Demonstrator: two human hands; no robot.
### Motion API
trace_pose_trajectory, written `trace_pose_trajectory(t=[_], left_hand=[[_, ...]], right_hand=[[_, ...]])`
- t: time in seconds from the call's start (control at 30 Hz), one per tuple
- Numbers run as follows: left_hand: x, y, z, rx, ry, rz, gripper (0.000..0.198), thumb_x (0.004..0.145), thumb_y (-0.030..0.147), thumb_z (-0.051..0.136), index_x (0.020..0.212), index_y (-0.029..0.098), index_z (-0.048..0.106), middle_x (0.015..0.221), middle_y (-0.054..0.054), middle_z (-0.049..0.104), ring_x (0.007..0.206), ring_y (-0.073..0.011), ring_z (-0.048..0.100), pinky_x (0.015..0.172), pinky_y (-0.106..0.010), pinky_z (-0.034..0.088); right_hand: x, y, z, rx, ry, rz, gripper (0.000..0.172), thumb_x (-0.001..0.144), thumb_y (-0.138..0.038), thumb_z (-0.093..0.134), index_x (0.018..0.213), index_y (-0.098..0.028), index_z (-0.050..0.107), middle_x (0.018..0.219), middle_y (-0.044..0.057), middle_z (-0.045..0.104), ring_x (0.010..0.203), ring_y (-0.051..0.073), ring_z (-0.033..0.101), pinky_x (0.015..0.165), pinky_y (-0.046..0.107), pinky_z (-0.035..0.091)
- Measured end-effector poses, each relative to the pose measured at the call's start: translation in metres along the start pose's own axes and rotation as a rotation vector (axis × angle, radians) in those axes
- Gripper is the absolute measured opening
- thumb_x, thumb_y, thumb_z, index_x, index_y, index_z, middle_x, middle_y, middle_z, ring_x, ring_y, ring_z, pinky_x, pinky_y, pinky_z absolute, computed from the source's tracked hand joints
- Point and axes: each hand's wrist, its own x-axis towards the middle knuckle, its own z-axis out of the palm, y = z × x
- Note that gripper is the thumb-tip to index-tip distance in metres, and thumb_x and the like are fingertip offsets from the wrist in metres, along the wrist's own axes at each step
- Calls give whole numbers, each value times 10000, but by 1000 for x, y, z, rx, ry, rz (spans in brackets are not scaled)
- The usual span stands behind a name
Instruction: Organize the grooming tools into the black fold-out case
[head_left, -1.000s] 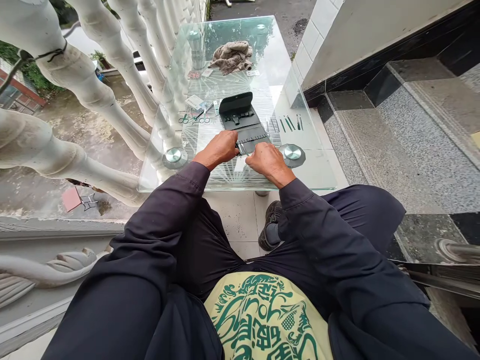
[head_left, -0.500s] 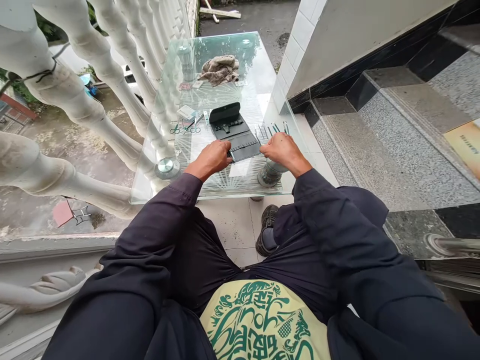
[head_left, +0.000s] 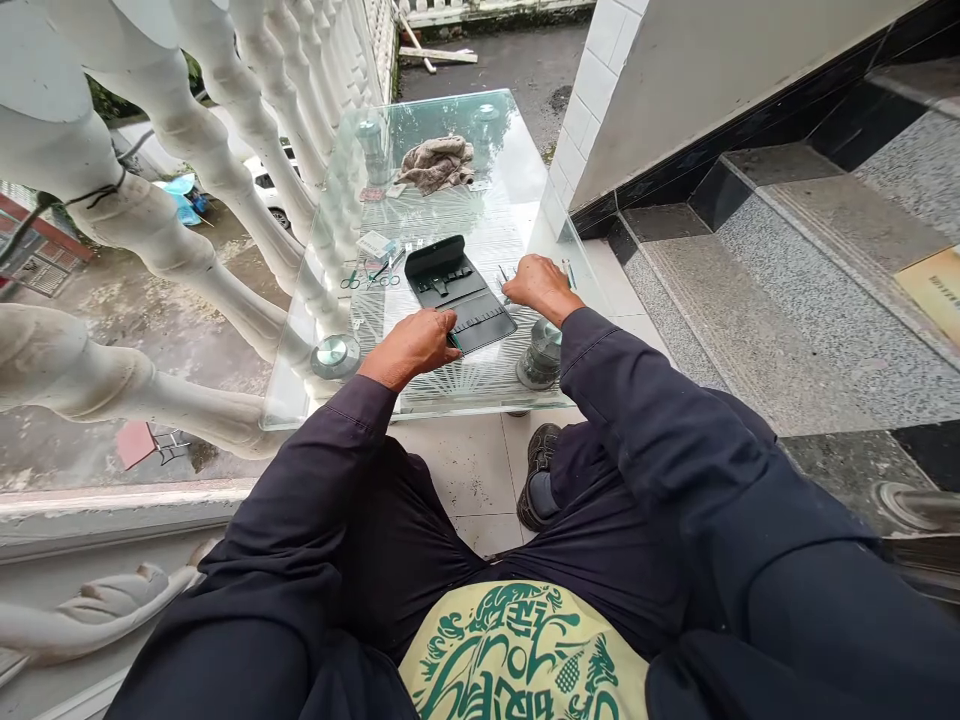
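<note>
A black folding tool case (head_left: pixel 491 331) lies open on the glass table (head_left: pixel 352 395), showing a row of small loops and a few dark fittings inside. My left hand (head_left: pixel 420 346) is closed on the case's near left corner, thumb over the edge. To the right of the case, my right hand (head_left: pixel 541 287) is pinched down among thin slender tools (head_left: pixel 568 272) on the glass. What its fingertips hold is too small to tell. Scissors with dark handles (head_left: pixel 369 280) rest left of the case.
A crumpled brown cloth (head_left: pixel 436 163) and several small packets, one a white packet (head_left: pixel 375 244), are on the table. White balusters (head_left: pixel 195 140) line the left. Stone steps (head_left: pixel 682 260) rise on the right, with a yellowish box (head_left: pixel 934 290) on them.
My right hand has moved away from the case's right edge to the tools on the right. My left hand stays at the case's left corner. The camera view has tilted slightly upward.
</note>
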Motion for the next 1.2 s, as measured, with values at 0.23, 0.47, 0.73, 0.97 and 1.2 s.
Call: trace_pose_trajectory(t=[0.23, 0.47, 0.73, 0.97, 1.2], left_hand=[[1, 2, -2, 9, -28, -19, 341, 1159, 376, 894, 1465, 230, 852, 1472, -218, 901, 1266, -409, 890, 922, -431, 596], [1, -4, -1, -2, -42, -28, 355, 1150, 380, 905, 1467, 238, 835, 1482, -198, 899, 1326, -398, 880, 935, -417, 576], [-1, -2, -2, -4, -46, -33, 306, 1221, 455, 847, 1437, 243, 803, 1473, -184, 904, 1329, -383, 868, 934, -412, 557], [-3, 2, 0, 23, -12, -48, 421, 1258, 494, 816, 1564, 220, 727, 1551, -223, 876, 1384, -411, 845, 986, -428, 570], [3, -5, 2, -16, -37, -70, 486, 1224, 493, 853, 1603, 233, 699, 1568, -212, 842, 1404, -409, 819, 1018, -422, 575]], right_hand=[[-4, 6, 2, -37, -34, -21, 255, 1062, -151, 818, 1280, -80, 931, 1337, 341, 901, 1174, 431, 886, 961, 452, 664], [-18, 12, -7, -10, 5, -82, 333, 1178, -188, 694, 1387, -35, 904, 1393, 369, 883, 1298, 507, 872, 1112, 525, 664], [-14, 53, -5, -107, -3, -562, 738, 1138, -97, 554, 1861, -73, 695, 2014, 259, 577, 1792, 417, 609, 1478, 561, 505], [-11, 80, 17, -109, -75, -671, 686, 1245, -200, 532, 1910, -54, 616, 2033, 266, 552, 1919, 325, 497, 1578, 558, 383], [-9, 105, 23, -53, -38, -715, 707, 1228, -260, 605, 1910, -75, 643, 2002, 280, 588, 1911, 416, 526, 1586, 622, 419]])
